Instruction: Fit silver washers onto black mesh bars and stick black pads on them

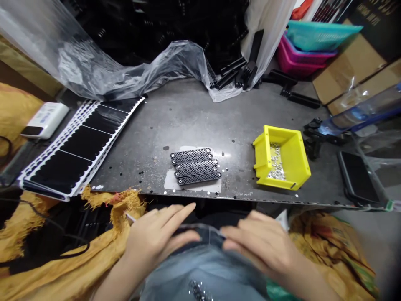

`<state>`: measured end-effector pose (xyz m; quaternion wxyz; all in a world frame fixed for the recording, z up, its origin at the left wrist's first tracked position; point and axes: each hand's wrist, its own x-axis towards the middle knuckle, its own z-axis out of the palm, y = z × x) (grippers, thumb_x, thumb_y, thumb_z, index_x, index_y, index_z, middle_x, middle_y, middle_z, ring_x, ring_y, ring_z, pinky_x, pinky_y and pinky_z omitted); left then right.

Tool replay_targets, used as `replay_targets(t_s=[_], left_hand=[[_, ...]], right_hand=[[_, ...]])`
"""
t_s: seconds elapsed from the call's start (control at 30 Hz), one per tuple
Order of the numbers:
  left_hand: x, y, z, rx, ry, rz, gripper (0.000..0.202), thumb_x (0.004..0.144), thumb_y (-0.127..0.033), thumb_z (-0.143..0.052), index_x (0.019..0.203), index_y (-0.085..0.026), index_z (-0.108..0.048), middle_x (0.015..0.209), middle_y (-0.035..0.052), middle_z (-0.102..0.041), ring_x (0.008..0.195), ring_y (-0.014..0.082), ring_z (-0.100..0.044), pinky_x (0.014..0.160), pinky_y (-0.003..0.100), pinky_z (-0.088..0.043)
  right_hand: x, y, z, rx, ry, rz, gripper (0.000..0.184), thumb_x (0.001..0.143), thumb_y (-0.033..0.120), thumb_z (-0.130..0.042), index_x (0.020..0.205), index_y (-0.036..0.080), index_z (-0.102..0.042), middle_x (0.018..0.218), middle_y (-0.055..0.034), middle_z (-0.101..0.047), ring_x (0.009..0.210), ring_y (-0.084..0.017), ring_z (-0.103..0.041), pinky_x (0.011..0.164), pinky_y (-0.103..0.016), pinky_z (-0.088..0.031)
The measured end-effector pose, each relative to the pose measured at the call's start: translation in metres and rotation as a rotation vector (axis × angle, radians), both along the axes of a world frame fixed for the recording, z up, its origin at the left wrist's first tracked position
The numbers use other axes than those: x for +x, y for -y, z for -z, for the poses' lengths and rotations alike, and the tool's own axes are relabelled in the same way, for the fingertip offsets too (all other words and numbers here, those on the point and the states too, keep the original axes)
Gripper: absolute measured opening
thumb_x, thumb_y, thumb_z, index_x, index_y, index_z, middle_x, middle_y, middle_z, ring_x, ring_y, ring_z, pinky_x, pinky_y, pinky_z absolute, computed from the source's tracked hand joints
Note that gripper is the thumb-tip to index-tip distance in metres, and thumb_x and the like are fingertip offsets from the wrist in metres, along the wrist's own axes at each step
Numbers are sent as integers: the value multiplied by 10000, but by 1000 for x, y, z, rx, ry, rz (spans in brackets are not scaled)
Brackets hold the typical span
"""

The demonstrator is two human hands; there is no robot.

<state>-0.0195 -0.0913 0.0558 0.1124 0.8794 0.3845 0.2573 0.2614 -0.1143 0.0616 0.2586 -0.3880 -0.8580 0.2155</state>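
Plastic bag (pixel 200 276), left hand (pixel 153 238), right hand (pixel 260 246), grips pinching its edge

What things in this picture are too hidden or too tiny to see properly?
Head view, grey plastic bag: the dark things inside look dim through the plastic, and the bottom edge cuts them off.
Head view, left hand and right hand: the fingers cover whatever they touch at the bag's top.
Head view, silver bits in the yellow plastic bin: too small to show their shape.
Head view, black parts: the clear plastic sheet and top edge hide them.
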Motion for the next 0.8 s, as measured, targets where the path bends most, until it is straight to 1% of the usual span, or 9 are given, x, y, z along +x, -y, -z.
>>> replay_targets(t_s=[0.1,0.2,0.27,0.33,0.5,0.6,0.7,0.73,0.8], left_hand=[[25,-18,20,-89,67,-52,176,1048,-320,-600,1133,-216,-714,1035,4,-794,952,173,-709,875,338,-444],[42,-27,34,-209,155,-115,145,1049,-199,-572,1005,-225,-708,938,-18,-778,905,161,-687,920,364,-376],[47,-28,38,-256,168,-139,176,1052,-176,-540,1037,-230,-706,940,-5,-770,925,177,-672,930,383,-346],[50,-26,40,-279,178,-144,199,1057,-171,-514,1062,-235,-703,946,-1,-763,960,189,-659,936,391,-320],[63,-18,45,-308,247,-233,170,1049,-217,-557,928,-228,-676,876,-24,-724,882,175,-626,919,385,-283],[70,-16,48,-309,270,-238,165,1043,-196,-553,917,-222,-658,849,-23,-702,850,173,-618,909,381,-289],[72,-16,55,-246,295,-255,170,1033,-170,-555,898,-217,-647,818,-26,-700,792,167,-614,881,375,-302],[72,-16,59,-192,297,-284,166,1033,-168,-559,902,-217,-649,807,-27,-704,761,163,-610,866,373,-304],[71,-18,67,-52,282,-346,142,1035,-176,-572,935,-218,-664,799,-25,-721,708,155,-608,825,366,-308]], right_hand=[[-6,-27,19,142,54,85,130,1054,237,-581,1099,195,-695,757,21,-676,699,-139,-570,773,-326,-417],[-12,-41,41,291,97,261,120,1006,207,-652,1099,225,-726,932,-27,-738,889,-184,-637,895,-368,-400],[-15,-36,50,385,93,383,185,967,145,-685,1116,237,-743,980,-47,-736,947,-202,-637,878,-362,-396],[-16,-25,55,418,70,435,229,958,121,-688,1132,255,-753,931,-40,-723,914,-195,-629,841,-348,-405],[-23,-11,63,488,153,509,258,970,253,-729,1214,336,-749,1002,-27,-765,1013,-226,-584,907,-383,-397],[-25,-16,68,445,123,478,237,1008,292,-679,1235,310,-744,1067,-43,-758,1048,-224,-562,933,-387,-400],[-15,-15,70,388,-22,383,227,983,199,-698,1186,283,-755,1050,-47,-723,1034,-206,-572,924,-364,-442],[-8,-12,70,337,-82,327,221,956,171,-724,1150,272,-758,1050,-47,-707,1037,-202,-590,925,-358,-467],[9,-4,66,116,-257,249,173,926,145,-740,1066,247,-742,1100,-58,-664,1065,-210,-642,932,-366,-534]])
